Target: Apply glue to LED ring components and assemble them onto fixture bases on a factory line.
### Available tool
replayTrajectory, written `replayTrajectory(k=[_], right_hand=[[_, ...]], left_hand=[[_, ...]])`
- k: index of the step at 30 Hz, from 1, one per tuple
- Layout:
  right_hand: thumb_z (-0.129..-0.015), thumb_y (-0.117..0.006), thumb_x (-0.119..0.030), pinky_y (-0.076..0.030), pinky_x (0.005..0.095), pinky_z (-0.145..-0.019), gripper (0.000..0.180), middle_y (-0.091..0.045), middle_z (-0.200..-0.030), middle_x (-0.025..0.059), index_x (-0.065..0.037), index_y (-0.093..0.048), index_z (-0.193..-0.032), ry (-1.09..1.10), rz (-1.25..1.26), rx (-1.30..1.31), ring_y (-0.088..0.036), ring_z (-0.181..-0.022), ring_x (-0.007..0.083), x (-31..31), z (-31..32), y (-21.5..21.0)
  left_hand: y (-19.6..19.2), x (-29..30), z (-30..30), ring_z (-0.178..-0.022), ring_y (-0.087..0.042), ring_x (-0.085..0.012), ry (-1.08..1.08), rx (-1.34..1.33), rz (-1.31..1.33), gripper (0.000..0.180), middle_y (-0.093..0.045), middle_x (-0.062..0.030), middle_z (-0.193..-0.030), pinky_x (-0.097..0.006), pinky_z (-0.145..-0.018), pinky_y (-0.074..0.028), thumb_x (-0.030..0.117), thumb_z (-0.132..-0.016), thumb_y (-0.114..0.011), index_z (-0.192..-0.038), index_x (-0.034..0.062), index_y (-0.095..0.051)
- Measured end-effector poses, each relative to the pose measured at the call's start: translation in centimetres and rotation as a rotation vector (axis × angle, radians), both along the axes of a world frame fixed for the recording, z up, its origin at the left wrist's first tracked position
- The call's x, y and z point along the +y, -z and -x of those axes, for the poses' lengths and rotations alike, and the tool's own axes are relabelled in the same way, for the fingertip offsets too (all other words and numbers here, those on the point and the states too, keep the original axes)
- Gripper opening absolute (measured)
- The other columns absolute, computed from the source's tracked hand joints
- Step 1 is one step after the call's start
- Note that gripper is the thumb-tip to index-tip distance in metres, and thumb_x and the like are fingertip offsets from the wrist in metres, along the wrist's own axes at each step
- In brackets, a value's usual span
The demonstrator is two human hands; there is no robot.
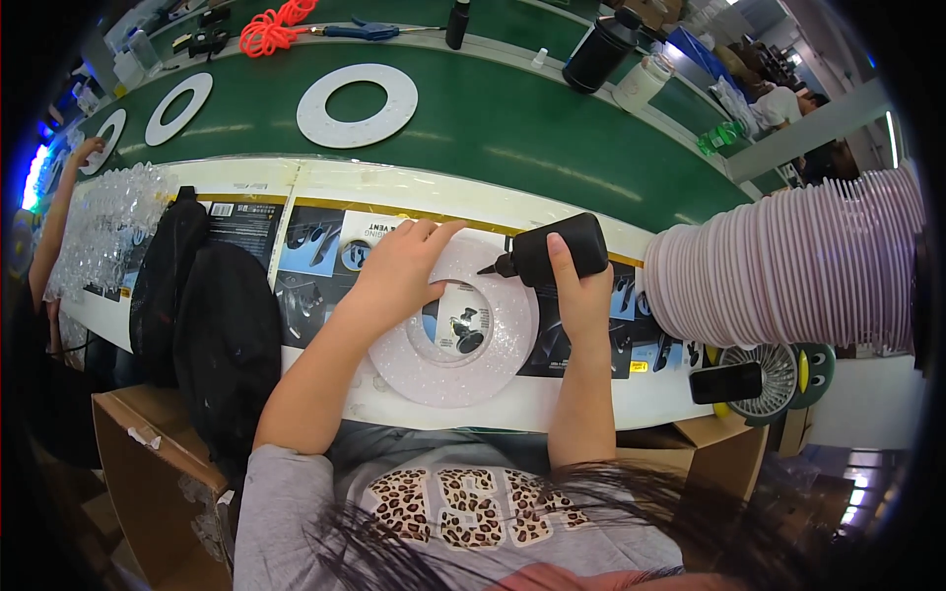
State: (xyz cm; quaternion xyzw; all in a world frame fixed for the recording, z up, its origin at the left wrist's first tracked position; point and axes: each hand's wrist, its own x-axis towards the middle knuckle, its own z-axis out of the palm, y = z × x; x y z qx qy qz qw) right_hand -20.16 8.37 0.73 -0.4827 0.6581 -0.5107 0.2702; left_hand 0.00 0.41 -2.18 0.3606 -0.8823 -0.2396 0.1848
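Note:
A white glittery ring (448, 379) lies on the white work surface in front of me. My left hand (399, 271) rests on its upper left part, fingers spread toward the far rim and thumb at the central hole. My right hand (581, 291) is closed around a black squeeze bottle (562, 251), thumb along its side. The bottle is tipped sideways; its narrow black nozzle points left, just above the ring's far side and close to my left fingertips. Whether anything comes out of the nozzle is too small to see.
A long row of white rings (778, 256) stands at the right, near a phone (726, 383) and a small fan (764, 379). On the green conveyor (463, 128) lie several flat rings (358, 106). Black cloth bags (227, 335) hang left. A co-worker's hand (89, 148) touches a far-left ring.

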Motion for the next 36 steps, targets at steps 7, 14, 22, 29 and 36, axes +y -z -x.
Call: replayTrajectory(k=[7,14,22,29,36], right_hand=[[-0.088,-0.058,-0.022,-0.043,0.0246,-0.077,0.022,-0.062,-0.089,0.0035,-0.001,-0.06,-0.093,0.074,0.162,-0.099,-0.054,-0.083,0.0104,-0.1,0.4,0.7],[-0.086,-0.061,-0.026,-0.043,0.0247,-0.076,0.026,-0.062,-0.087,0.0032,-0.001,-0.06,-0.093,0.024,0.026,-0.086,-0.054,-0.082,0.0103,0.1,-0.2,-0.1],[-0.086,-0.063,-0.026,-0.044,0.0239,-0.072,0.026,-0.061,-0.083,0.0028,-0.001,-0.061,-0.091,0.007,-0.007,-0.112,-0.054,-0.077,0.0096,0.0,0.0,0.4],[-0.087,-0.061,-0.028,-0.044,0.0236,-0.07,0.027,-0.061,-0.083,0.0025,-0.001,-0.06,-0.091,-0.004,-0.004,-0.085,-0.054,-0.076,0.0097,0.0,0.2,0.4],[-0.087,-0.061,-0.028,-0.044,0.0235,-0.07,0.027,-0.061,-0.082,0.003,-0.001,-0.06,-0.091,-0.016,-0.009,-0.079,-0.054,-0.076,0.0097,-0.1,0.0,0.7]], left_hand=[[0.7,-1.1,-0.6,-0.096,-0.053,-0.0266,-0.113,-0.03,0.185,0.062,-0.057,-0.0102,-0.1,-0.035,-0.082,-0.045,0.006,-0.062,-0.07,-0.12,0.0094,-0.049],[0.7,-1.7,-1.2,-0.096,-0.054,-0.0263,-0.158,-0.03,0.175,0.061,-0.058,-0.0102,-0.098,-0.036,-0.08,-0.045,0.007,-0.062,-0.07,-0.119,0.0094,-0.049],[0.4,-1.6,-1.2,-0.098,-0.053,-0.0261,-0.162,-0.051,0.142,0.065,-0.058,-0.01,-0.1,-0.036,-0.084,-0.043,0.011,-0.062,-0.072,-0.122,0.011,-0.047],[-0.8,-2.6,-1.4,-0.105,-0.053,-0.0223,-0.181,0.256,-0.056,0.045,-0.059,-0.0099,-0.11,-0.035,-0.088,-0.042,0.019,-0.072,-0.071,-0.113,0.0089,-0.055],[3.8,-7.8,-3.5,-0.076,-0.059,-0.0125,-0.453,0.922,-0.334,0.023,-0.065,-0.0077,-0.082,-0.024,-0.071,-0.045,0.021,-0.092,-0.049,-0.09,0.001,-0.06]])
